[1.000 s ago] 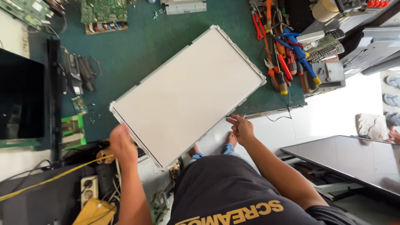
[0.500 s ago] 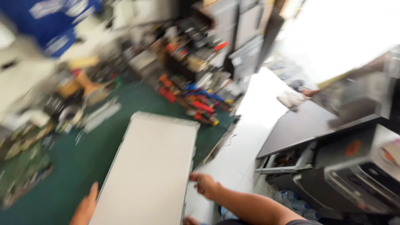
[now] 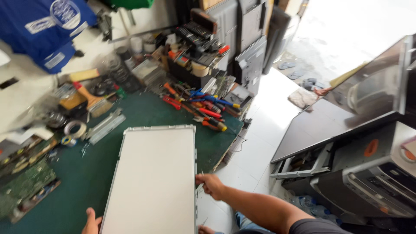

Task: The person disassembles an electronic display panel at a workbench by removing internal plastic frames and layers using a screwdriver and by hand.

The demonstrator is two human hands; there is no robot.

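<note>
We grip the white display panel [image 3: 154,177] by its long edges on the green tabletop [image 3: 143,115]: right hand [image 3: 211,185] clamped on the right edge, left hand [image 3: 92,222] at the lower left. We judge even pressure keeps it flat, clear of the pliers [image 3: 203,110].

R hand [image 3: 211,185] reached fwd from lower right, forearm bare, fingers curled in a pinch grip, thumb side up. L hand [image 3: 91,222] sat low at frame bottom, only knuckles & thumb visible, grip unclear.
</note>
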